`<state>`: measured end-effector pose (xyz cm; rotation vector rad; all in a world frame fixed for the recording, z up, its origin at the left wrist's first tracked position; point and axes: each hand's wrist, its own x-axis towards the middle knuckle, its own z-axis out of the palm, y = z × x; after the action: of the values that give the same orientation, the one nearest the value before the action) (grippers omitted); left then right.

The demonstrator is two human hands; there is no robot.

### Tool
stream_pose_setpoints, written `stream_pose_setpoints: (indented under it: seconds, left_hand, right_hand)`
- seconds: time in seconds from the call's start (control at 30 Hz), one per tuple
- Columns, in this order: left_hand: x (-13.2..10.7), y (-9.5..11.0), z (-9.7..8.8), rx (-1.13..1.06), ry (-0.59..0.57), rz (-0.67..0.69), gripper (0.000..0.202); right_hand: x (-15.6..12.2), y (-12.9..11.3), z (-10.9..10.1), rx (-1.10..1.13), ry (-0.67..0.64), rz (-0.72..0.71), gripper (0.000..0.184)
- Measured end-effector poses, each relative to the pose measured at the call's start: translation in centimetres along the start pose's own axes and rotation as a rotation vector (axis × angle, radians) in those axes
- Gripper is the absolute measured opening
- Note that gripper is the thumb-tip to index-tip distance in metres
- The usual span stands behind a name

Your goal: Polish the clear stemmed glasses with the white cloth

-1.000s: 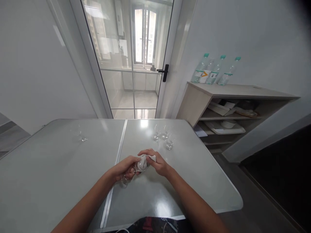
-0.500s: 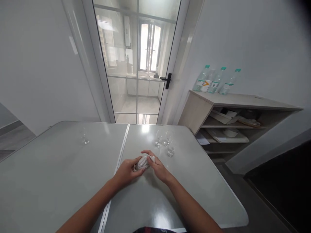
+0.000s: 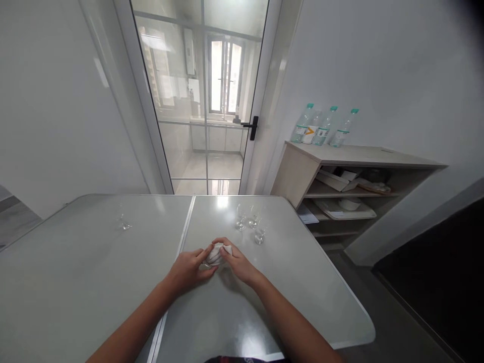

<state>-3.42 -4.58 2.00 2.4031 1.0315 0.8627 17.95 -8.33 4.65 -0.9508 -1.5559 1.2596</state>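
Over the table, a crumpled white cloth (image 3: pixel 215 255) is bunched between my two hands. My right hand (image 3: pixel 239 263) is closed on the cloth, thumb on top and fingers curled round its far side. My left hand (image 3: pixel 189 270) grips from the left, around a small clear glass (image 3: pixel 206 263) that is mostly hidden by the cloth and fingers. Just beyond my right hand stand three clear stemmed glasses, a left one (image 3: pixel 240 223), a back one (image 3: pixel 253 220) and a nearer one (image 3: pixel 259 236). Another clear glass (image 3: pixel 124 224) is at the far left.
The grey table (image 3: pixel 94 282) has a pale seam (image 3: pixel 185 227) running across it. Behind it is a glazed door (image 3: pixel 206 121) with a black handle (image 3: pixel 254 128). Several plastic bottles (image 3: pixel 324 128) stand on a wooden shelf unit (image 3: pixel 298 171) at right, with papers and trays inside.
The view has shifted a little to the right. My right fingers have folded in closer over the cloth, and the shiny glass part beside my left hand shows less.
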Motion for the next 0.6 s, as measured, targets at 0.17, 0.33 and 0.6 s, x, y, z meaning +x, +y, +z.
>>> stream_pose_setpoints:
  seconds: [0.17, 0.33, 0.6]
  left_hand:
    - [0.3, 0.7, -0.1, -0.269, -0.163, -0.17, 0.041]
    - [0.5, 1.8, -1.2, -0.815, -0.543, -0.569, 0.05]
    - [0.7, 1.2, -1.5, -0.65, -0.438, -0.444, 0.052]
  right_hand:
    - [0.0, -0.2, -0.1, -0.023, -0.07, -0.019, 0.047]
    - [-0.4, -0.7, -1.0, -0.183, -0.206, -0.124, 0.052]
    - [-0.3, 0.1, -0.2, -0.046, -0.022, -0.103, 0.051]
